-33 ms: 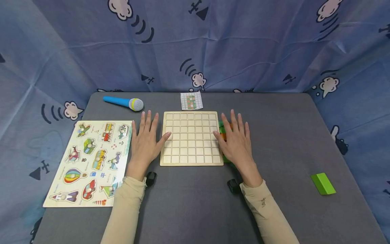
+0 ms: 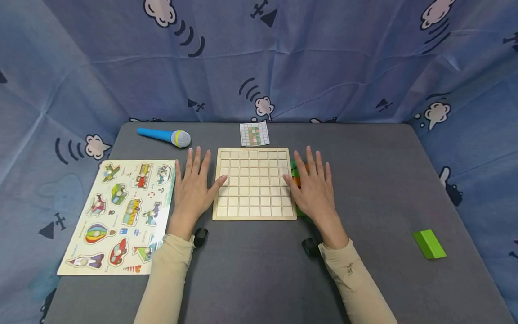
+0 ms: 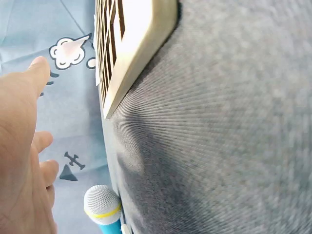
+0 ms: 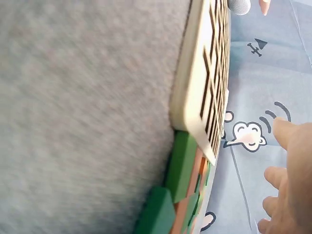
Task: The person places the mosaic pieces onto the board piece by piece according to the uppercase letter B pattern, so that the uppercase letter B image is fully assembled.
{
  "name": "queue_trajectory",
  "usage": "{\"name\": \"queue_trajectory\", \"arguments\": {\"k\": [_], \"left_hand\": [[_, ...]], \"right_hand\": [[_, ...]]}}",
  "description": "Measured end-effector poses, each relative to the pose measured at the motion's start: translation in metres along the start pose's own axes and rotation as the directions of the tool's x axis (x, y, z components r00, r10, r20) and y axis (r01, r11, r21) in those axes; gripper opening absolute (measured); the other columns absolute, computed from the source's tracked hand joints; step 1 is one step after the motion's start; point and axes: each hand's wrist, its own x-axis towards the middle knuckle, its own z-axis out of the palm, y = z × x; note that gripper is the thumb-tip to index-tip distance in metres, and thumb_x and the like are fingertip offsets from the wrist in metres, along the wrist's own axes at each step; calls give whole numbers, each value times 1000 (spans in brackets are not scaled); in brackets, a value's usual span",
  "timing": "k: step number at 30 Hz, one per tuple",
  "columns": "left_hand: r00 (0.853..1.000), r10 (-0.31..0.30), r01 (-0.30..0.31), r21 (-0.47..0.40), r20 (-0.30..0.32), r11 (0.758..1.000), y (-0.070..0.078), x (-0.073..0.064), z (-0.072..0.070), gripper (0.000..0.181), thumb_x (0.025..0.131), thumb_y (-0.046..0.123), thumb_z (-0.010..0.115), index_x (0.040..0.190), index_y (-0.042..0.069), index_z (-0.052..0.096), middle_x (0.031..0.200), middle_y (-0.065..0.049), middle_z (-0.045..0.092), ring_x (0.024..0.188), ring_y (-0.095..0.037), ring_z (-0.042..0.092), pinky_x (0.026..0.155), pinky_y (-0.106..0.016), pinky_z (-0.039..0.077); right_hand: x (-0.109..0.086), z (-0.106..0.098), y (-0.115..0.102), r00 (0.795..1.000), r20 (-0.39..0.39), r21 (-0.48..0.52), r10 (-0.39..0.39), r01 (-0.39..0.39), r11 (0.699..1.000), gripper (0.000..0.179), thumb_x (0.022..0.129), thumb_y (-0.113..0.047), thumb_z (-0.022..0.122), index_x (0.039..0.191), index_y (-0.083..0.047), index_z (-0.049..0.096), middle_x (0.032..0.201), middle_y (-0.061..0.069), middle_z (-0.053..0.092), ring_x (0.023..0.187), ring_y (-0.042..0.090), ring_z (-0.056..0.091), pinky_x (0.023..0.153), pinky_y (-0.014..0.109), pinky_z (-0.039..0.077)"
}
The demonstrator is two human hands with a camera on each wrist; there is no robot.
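Note:
A pale wooden grid board (image 2: pixel 255 189) lies in the middle of the grey table in the head view. My left hand (image 2: pixel 191 193) is spread at its left side, the thumb over the board's edge. On the other side my right hand (image 2: pixel 314 191) is spread too, its thumb by the right edge. Neither hand holds anything. Green and orange blocks lie against the board's right side, mostly hidden under the right hand; the right wrist view shows a green block (image 4: pixel 180 165) touching the board's corner. Whether the palms touch the table cannot be told.
A picture puzzle board (image 2: pixel 109 211) with vehicle pieces lies left, its edge by the left hand. A blue toy microphone (image 2: pixel 159 136) lies behind it. A small card with a coloured grid (image 2: pixel 254 134) sits behind the wooden board. One lime green block (image 2: pixel 430 244) is far right.

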Motion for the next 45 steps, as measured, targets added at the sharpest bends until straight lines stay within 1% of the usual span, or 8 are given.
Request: {"name": "queue_trajectory", "arguments": {"k": [11,15,20,25,29,38,41,45], "left_hand": [[1000,12,-12,-21,-3,1000,-2,-3,-1,88,106,63,52,172,15,21,180,-15,11,168,-31,-1,133,-62,-6],[1000,13,-11,-63,29,998,-6,-5,-3,87,106,61,52,172,16,19,179,-15,13,168,-31,-3,133,-63,-4],[994,21,-3,-172,103,985,-9,-7,-5,89,103,59,60,171,15,23,177,-17,22,168,-35,6,133,-64,7],[977,22,47,-312,212,949,-14,-10,-5,86,97,52,75,163,11,39,174,-17,32,164,-39,20,130,-66,17],[959,54,51,-354,279,934,-21,-13,-2,94,88,49,85,163,12,40,174,-15,31,163,-38,23,129,-67,17],[915,136,-8,-319,379,948,-24,-19,-1,125,76,46,96,170,10,24,179,-13,14,166,-41,6,129,-69,10],[910,141,-14,-311,389,950,-23,-20,0,129,73,46,97,171,10,20,180,-12,12,167,-40,3,131,-68,7],[910,139,-15,-303,391,953,-23,-20,0,131,73,46,97,171,10,18,180,-11,11,167,-38,1,132,-66,4]], "right_hand": [[0,1,6,1000,7,2,2,-2,1000,77,108,-57,50,171,-20,25,180,14,9,166,42,7,132,67,9],[0,-2,10,999,40,28,20,-21,999,79,108,-56,52,172,-19,22,180,15,7,166,42,5,132,68,8],[0,-6,17,991,127,133,33,-50,990,83,108,-49,58,172,-15,19,179,20,8,165,46,8,127,75,15],[5,-7,29,978,205,283,-27,-33,958,83,106,-34,66,171,-9,20,177,25,12,161,52,11,124,77,14],[13,-7,41,972,228,357,-47,-39,933,79,107,-24,65,170,-4,21,174,27,20,154,52,21,123,73,19],[30,-4,59,984,179,379,9,-78,922,53,108,-8,58,158,2,46,155,28,44,141,45,36,120,63,34],[33,-1,60,987,158,389,31,-91,917,44,107,-7,60,150,2,57,150,26,47,139,43,38,119,62,35],[38,2,58,992,118,413,48,-93,906,30,105,-4,63,135,1,63,135,25,56,125,41,47,109,57,42]]}}
